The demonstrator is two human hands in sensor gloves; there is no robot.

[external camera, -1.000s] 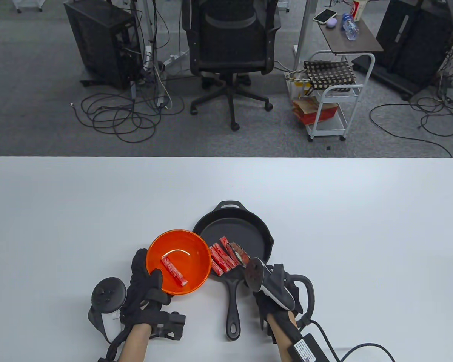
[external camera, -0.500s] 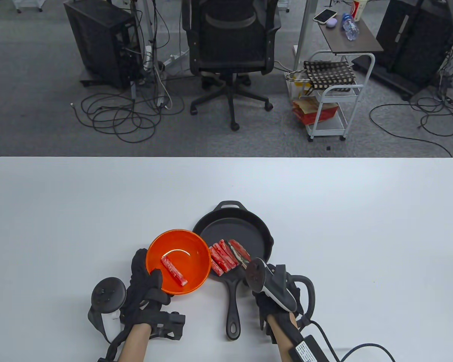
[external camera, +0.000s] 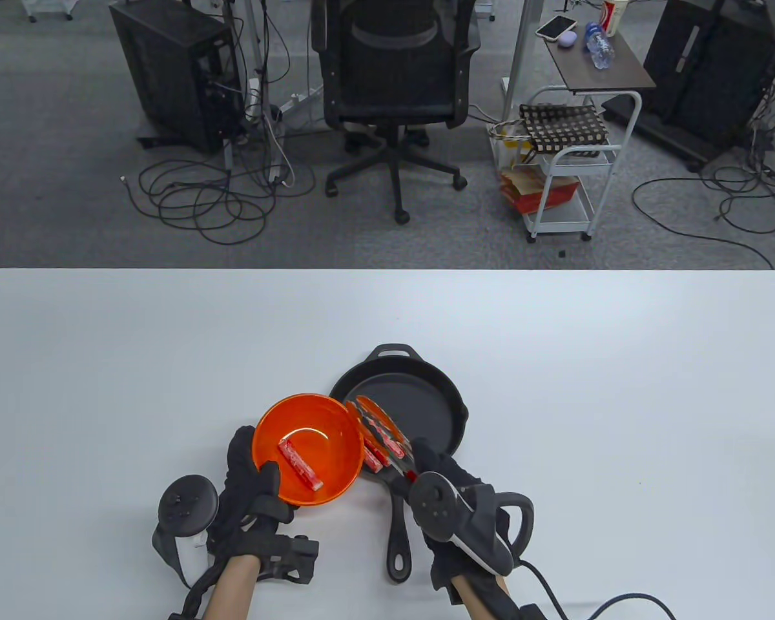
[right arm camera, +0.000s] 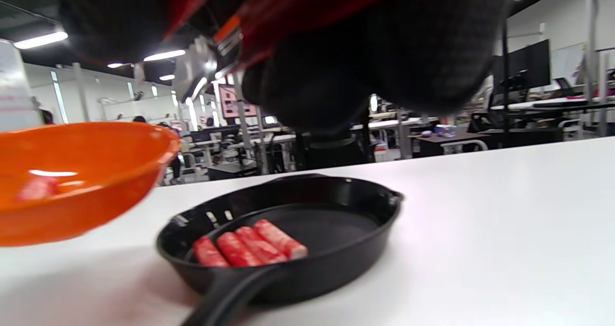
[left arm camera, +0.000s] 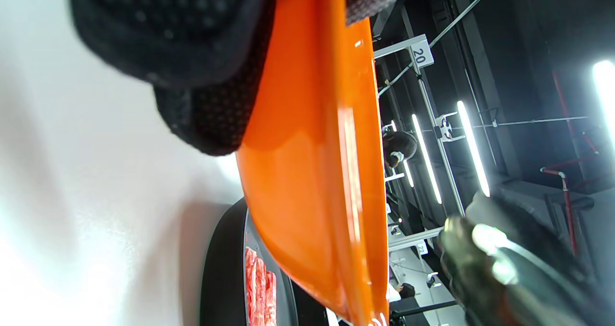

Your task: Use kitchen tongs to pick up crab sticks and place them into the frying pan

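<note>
My left hand (external camera: 250,475) grips the near-left rim of the tilted orange bowl (external camera: 307,426), thumb inside; one red-and-white crab stick (external camera: 300,464) lies in it. The black frying pan (external camera: 436,394) sits right behind the bowl with several crab sticks (right arm camera: 250,244) side by side near its handle. My right hand (external camera: 434,466) grips the red-handled metal tongs (external camera: 378,426). They reach left over the pan's sticks, with their tips by the bowl's rim. In the left wrist view the bowl (left arm camera: 312,148) fills the middle and the tongs (left arm camera: 495,263) show blurred at lower right.
The pan's long handle (external camera: 399,529) points toward me between my two hands. A cable (external camera: 594,600) trails from my right wrist over the table's near right. White tabletop (external camera: 620,387) spreads wide on both sides. An office chair (external camera: 394,77) and a cart (external camera: 568,168) stand beyond the far edge.
My right hand swung left and forward. The crab stick held at the pan's right side now lies in the row, and the tongs point over the sticks toward the bowl. The bowl barely shifted.
</note>
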